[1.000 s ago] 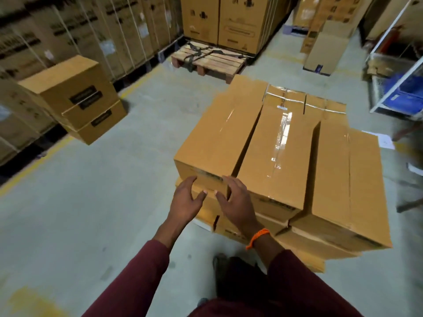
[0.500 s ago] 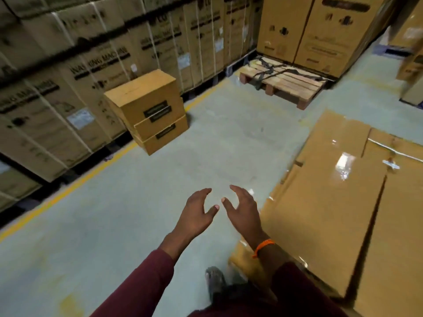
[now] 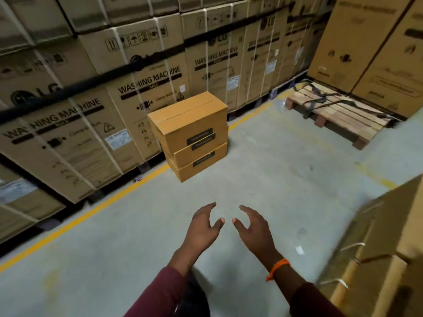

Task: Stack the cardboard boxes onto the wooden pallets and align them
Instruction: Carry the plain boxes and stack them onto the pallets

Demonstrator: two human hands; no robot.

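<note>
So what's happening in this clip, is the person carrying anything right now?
No. Both hands are empty: the left hand and right hand are held out open over bare floor. Ahead, a small stack of three cardboard boxes sits on the floor by the yellow line. An unloaded wooden pallet with dark straps lies further right. Part of another stack of boxes shows, blurred, at the right edge.

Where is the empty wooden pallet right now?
In the head view, the wooden pallet lies on the floor at upper right, against the tall cartons, with dark straps draped across it, right of the small stack of three boxes.
</note>
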